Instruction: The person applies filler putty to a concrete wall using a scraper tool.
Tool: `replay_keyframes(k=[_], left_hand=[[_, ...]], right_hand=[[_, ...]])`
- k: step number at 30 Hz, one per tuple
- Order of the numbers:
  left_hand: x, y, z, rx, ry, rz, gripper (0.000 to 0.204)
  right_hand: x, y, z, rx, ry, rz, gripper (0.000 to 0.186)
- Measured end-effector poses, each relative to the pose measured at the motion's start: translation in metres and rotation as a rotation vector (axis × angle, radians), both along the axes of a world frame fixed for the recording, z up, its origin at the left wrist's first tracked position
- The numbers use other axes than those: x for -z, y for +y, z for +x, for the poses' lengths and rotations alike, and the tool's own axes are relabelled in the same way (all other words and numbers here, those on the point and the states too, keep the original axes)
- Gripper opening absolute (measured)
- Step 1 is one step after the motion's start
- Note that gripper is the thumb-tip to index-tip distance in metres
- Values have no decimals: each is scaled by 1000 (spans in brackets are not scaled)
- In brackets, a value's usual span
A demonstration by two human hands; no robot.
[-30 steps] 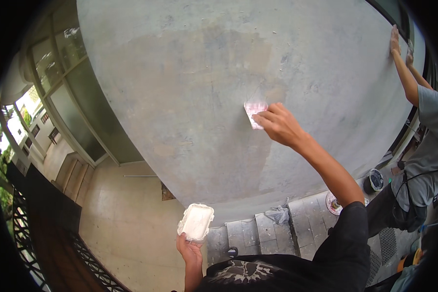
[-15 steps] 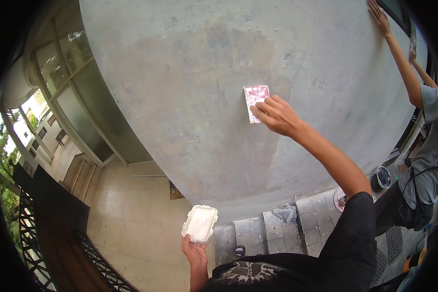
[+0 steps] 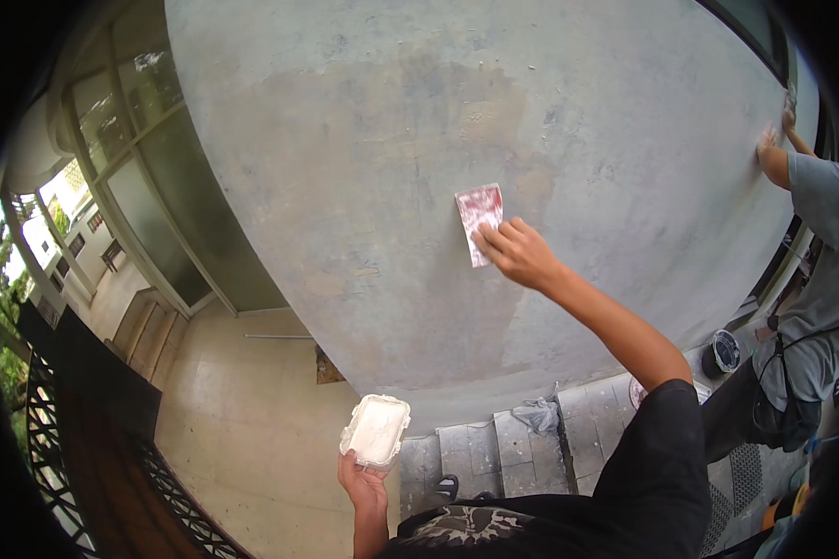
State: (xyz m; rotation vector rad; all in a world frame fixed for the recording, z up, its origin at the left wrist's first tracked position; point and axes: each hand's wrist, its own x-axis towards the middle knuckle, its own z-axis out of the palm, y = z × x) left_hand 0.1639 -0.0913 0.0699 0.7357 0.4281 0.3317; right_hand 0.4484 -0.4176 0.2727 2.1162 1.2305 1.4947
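Observation:
My right hand [image 3: 522, 253] is closed on a flat, pinkish-red rectangular scraper [image 3: 480, 205] smeared with white putty. The scraper lies against a large grey wall [image 3: 364, 177] that has patchy, filled areas. Below, to the left, my left hand [image 3: 362, 481] grips the lower end of a shallow rectangular tub [image 3: 376, 430]. White putty fills the tub and crusts its rim. The fingers under the tub are partly hidden.
At the right a person in a grey shirt [image 3: 816, 298] reaches to the wall. A black bucket [image 3: 721, 354] stands beside them. Grey steps [image 3: 522, 456] run along the wall's foot, with a crumpled plastic bag [image 3: 538, 415] on them. A dark railing [image 3: 182, 494] borders the left.
My right hand has moved down and slightly left along the wall with the scraper. The other person's raised arm has come down. The tub has stayed nearly in place.

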Motion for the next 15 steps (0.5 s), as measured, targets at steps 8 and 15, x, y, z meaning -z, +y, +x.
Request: replay_keyframes(k=[8,15], left_hand=[[-3,-2,0,60,61,94,58],[-9,-13,2,10,31,43,58]], right_hand=[[-156,12,4,7,-328,276,20],[-72,15,19,-61,-83,141,17]])
